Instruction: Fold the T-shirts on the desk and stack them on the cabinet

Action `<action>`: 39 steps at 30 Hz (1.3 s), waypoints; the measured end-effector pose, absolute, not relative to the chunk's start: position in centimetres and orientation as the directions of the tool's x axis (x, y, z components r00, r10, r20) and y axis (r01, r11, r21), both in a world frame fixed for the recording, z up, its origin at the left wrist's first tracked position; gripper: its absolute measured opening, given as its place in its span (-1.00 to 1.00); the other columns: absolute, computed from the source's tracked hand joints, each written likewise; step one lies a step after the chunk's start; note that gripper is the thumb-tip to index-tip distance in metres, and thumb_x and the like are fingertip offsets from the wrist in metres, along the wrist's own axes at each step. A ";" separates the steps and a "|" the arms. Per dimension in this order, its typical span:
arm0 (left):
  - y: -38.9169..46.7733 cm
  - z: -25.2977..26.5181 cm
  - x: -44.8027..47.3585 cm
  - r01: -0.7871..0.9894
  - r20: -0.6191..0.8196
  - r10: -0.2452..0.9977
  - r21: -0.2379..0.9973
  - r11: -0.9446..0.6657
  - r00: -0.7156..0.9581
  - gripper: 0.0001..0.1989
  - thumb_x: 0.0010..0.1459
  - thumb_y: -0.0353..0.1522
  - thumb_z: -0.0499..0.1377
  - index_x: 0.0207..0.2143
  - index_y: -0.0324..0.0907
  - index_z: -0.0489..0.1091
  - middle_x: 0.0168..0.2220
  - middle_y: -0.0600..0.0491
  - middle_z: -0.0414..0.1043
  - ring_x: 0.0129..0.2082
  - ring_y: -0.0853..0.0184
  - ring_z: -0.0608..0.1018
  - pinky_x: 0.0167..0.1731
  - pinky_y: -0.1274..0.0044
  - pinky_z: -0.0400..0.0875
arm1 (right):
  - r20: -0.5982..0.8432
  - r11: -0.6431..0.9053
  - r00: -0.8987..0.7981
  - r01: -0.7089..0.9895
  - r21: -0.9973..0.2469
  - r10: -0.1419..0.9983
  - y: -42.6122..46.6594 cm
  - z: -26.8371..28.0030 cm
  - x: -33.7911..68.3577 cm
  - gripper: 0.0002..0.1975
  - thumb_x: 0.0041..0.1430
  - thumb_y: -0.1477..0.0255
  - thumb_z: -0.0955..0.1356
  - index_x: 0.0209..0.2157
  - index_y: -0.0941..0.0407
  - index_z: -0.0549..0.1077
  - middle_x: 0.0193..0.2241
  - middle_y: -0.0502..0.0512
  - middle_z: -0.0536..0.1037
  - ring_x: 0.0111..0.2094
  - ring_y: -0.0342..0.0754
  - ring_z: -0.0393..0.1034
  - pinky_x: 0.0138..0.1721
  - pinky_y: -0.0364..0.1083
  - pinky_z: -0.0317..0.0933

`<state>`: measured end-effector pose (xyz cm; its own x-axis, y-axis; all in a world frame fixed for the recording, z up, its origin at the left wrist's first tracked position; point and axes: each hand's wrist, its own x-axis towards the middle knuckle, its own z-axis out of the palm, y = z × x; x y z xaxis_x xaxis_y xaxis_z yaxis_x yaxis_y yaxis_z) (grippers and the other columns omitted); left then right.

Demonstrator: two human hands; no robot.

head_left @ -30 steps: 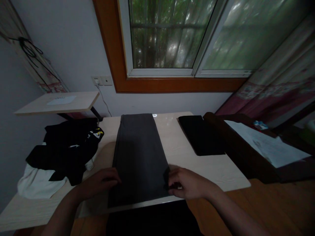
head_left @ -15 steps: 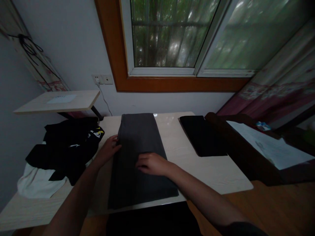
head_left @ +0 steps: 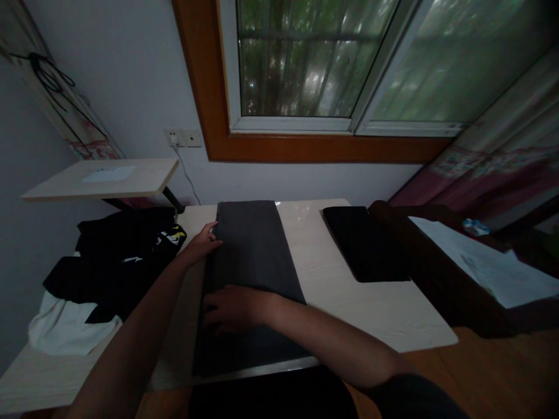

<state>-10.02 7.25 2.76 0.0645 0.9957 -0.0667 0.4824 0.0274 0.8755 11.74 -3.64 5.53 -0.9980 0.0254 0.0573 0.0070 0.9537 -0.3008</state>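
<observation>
A dark grey folded cloth [head_left: 253, 250] lies as a long rectangle on the pale wooden table [head_left: 332, 308]. It looks like a garment, but its kind is not clear. At its upper left edge is my left hand [head_left: 201, 244], thumb and forefinger apart, the tips touching the cloth. My right hand [head_left: 233, 308] rests palm down across the lower part, fingers reaching to the left edge and slightly bent. Shadow blurs those fingertips.
Black clothing [head_left: 117, 262] is heaped on the left over a white cloth [head_left: 65, 326], below a small raised shelf [head_left: 105, 180]. A flat black item [head_left: 367, 244] lies on the right. Beyond it stands brown furniture with a pale sheet [head_left: 476, 256]. A window [head_left: 314, 64] is behind.
My left hand has slid up along the cloth's left edge, away from me. My right hand has moved left and slightly nearer me, to the left edge. The view shifted slightly.
</observation>
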 end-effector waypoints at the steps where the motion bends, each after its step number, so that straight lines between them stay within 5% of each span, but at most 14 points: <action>1: 7.3 2.7 -10.1 0.471 -0.067 0.995 0.882 0.027 0.069 -0.12 -0.03 -0.17 0.32 0.33 -0.14 0.12 -0.38 0.21 0.29 -0.49 0.44 0.38 -0.47 0.57 0.26 | 0.064 0.952 -0.998 -0.017 -0.305 0.002 -3.7 5.5 11.6 -0.73 0.31 0.31 0.39 0.02 0.01 0.49 0.14 0.11 0.42 0.00 0.04 0.42 -0.18 -0.02 0.31; 11: 6.9 2.5 -10.2 0.331 -0.134 0.989 0.937 0.109 0.055 -0.25 0.05 -0.17 0.30 0.28 -0.10 0.20 -0.41 0.19 0.26 -0.51 0.43 0.38 -0.57 0.61 0.30 | 0.092 0.962 -0.996 -0.035 -0.269 -0.010 -4.4 5.2 11.7 -0.77 0.37 0.33 0.34 0.01 0.03 0.49 0.12 0.07 0.46 0.00 0.02 0.36 -0.23 -0.02 0.27; 21: 7.5 3.6 -11.0 0.368 0.027 0.996 0.928 -0.056 0.084 -0.25 0.09 -0.18 0.26 0.31 -0.15 0.20 -0.41 0.17 0.31 -0.46 0.39 0.38 -0.42 0.55 0.24 | 0.218 0.982 -0.973 -0.110 -0.153 -0.075 -4.7 8.8 10.9 -0.78 0.44 0.32 0.28 0.02 0.01 0.48 0.04 -0.04 0.55 0.03 -0.03 0.31 -0.24 -0.06 0.17; 31: 7.4 3.2 -11.9 0.419 -0.024 0.999 0.908 0.006 0.039 -0.23 0.01 -0.20 0.27 0.29 -0.15 0.23 -0.31 0.12 0.41 -0.35 0.32 0.50 -0.30 0.48 0.36 | 0.156 0.961 -0.978 -0.168 -0.218 -0.135 -4.8 7.8 8.5 -0.84 0.39 0.41 0.30 -0.10 0.03 0.51 -0.04 0.01 0.59 -0.02 -0.02 0.37 -0.22 -0.06 0.20; 39: 7.6 3.0 -11.6 0.566 -0.011 1.000 0.824 -0.001 0.019 -0.31 0.05 -0.22 0.24 0.26 -0.08 0.27 -0.29 0.11 0.45 -0.34 0.30 0.55 -0.28 0.47 0.39 | 0.099 0.943 -0.985 -0.162 -0.291 -0.139 -5.4 6.9 8.1 -0.77 0.37 0.42 0.31 0.01 0.00 0.48 -0.03 -0.03 0.59 -0.01 -0.01 0.39 -0.18 -0.06 0.19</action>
<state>-11.58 7.61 3.02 0.0188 0.9998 -0.0112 0.5659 -0.0014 0.8245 8.10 -5.40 6.85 -0.9853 -0.1388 0.0992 -0.1621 0.9430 -0.2908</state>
